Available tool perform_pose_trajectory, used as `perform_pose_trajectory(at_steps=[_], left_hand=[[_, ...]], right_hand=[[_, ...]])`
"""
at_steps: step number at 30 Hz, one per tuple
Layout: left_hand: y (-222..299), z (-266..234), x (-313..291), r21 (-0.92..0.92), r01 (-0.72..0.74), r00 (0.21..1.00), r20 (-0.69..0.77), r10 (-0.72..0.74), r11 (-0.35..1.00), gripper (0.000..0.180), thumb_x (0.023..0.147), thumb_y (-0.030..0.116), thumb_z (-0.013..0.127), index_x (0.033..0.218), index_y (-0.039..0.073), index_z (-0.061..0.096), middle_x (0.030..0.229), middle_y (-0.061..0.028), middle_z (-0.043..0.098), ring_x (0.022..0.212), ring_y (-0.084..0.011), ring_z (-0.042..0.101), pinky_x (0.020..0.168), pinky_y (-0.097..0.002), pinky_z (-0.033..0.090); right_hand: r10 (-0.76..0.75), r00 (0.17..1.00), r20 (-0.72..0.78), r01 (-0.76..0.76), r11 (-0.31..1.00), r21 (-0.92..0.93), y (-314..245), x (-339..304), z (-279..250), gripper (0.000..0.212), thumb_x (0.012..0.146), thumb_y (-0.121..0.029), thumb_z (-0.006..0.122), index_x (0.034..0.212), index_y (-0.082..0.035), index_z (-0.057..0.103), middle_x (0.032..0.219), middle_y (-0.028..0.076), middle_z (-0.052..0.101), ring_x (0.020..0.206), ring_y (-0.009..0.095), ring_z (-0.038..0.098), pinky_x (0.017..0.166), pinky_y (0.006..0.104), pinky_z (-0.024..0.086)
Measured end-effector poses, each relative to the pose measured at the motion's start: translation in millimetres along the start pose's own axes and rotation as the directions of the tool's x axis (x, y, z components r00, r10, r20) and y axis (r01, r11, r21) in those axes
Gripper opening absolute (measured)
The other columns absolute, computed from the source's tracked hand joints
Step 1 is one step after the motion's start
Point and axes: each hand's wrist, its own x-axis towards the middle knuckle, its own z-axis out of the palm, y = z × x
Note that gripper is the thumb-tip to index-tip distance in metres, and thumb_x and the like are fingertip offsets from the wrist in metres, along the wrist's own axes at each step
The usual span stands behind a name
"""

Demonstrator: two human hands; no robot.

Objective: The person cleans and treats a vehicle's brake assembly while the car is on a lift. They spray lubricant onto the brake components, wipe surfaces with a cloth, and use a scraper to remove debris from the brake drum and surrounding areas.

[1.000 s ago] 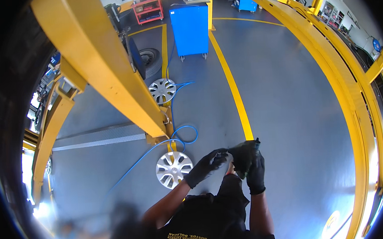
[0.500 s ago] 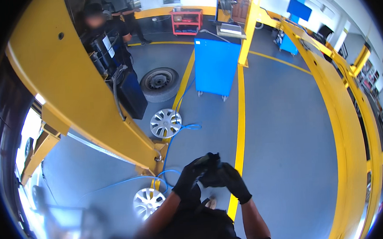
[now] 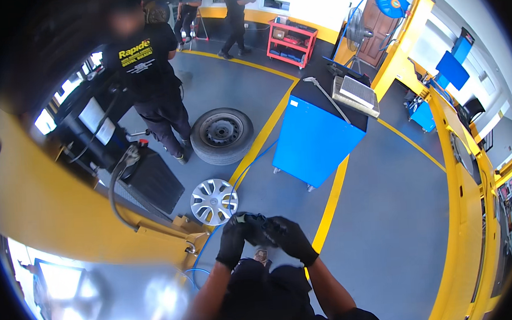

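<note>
Black gloves cover both of my hands, which are raised close together in front of my body. Between them is a dark, limp-looking piece (image 3: 256,229), too dark against the gloves for its kind to show. My left hand (image 3: 232,240) grips its left side with bent fingers. On the other side my right hand (image 3: 293,238) has its fingers closed at the piece's edge. Just beyond my left hand, a silver wheel cover (image 3: 213,202) lies on the floor.
A tyre on a steel rim (image 3: 222,135) lies past the wheel cover. Ahead stands a blue wheeled cabinet (image 3: 316,142) bearing a long metal tool and pleated filters (image 3: 356,92). Yellow lift posts (image 3: 49,197) flank me. A co-worker (image 3: 156,78) stands ahead left; a blue hose (image 3: 249,167) crosses the floor.
I have moved forward, so the cabinet, tyre and wheel cover appear nearer. A second wheel cover has left the view. My hands still hold the dark piece between them.
</note>
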Motion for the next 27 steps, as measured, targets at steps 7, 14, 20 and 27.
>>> perform_pose_trajectory(at_steps=[7, 14, 20, 27], left_hand=[[-23.9, 47.1, 248.4, -0.546, -0.04, 0.996, -0.085, -0.008, 0.837, 0.036, 0.113, 0.033, 0.05, 0.122, 0.003, 0.068, 0.117, -0.01, 0.072, 0.108, -0.0211, 0.07, 0.099, -0.0363, 0.055], [-33.7, 95.6, 460.6, -0.683, 0.124, 0.965, -0.086, -0.247, 0.72, 0.034, 0.107, 0.036, 0.058, 0.11, 0.004, 0.067, 0.094, -0.0089, 0.071, 0.085, -0.0201, 0.069, 0.081, -0.0342, 0.057], [-49.4, 99.3, 581.7, -0.696, 0.113, 0.928, -0.18, -0.325, 0.709, 0.044, 0.1, 0.028, 0.056, 0.133, -0.001, 0.064, 0.13, -0.0194, 0.069, 0.116, -0.0225, 0.065, 0.104, -0.037, 0.049], [-187.4, 101.1, 743.3, -0.068, 0.193, 0.976, 0.116, -0.184, 0.979, 0.038, 0.092, 0.003, 0.057, 0.127, 0.001, 0.07, 0.137, -0.0163, 0.067, 0.119, -0.029, 0.068, 0.104, -0.0367, 0.053]], right_hand=[[-0.219, 0.976, -0.001, 0.217, 0.969, -0.122, -9.3, 193.5, -160.2, 0.03, 0.099, -0.022, 0.075, 0.122, -0.004, 0.072, 0.108, 0.014, 0.076, 0.093, 0.025, 0.073, 0.084, 0.0357, 0.057], [-0.381, 0.922, -0.068, 0.345, 0.889, -0.302, 28.5, 434.1, -269.4, 0.028, 0.096, -0.023, 0.078, 0.114, -0.003, 0.072, 0.1, 0.017, 0.073, 0.09, 0.035, 0.072, 0.081, 0.0419, 0.056], [-0.436, 0.9, -0.018, 0.405, 0.849, -0.34, 48.3, 645.0, -321.1, 0.02, 0.098, -0.018, 0.072, 0.109, -0.001, 0.072, 0.097, 0.018, 0.073, 0.09, 0.035, 0.072, 0.08, 0.0441, 0.055], [-0.411, 0.911, 0.033, 0.341, 0.705, -0.622, 90.6, 758.9, -337.6, 0.011, 0.097, -0.014, 0.069, 0.104, -0.005, 0.071, 0.091, 0.014, 0.071, 0.086, 0.035, 0.069, 0.076, 0.0484, 0.053]])
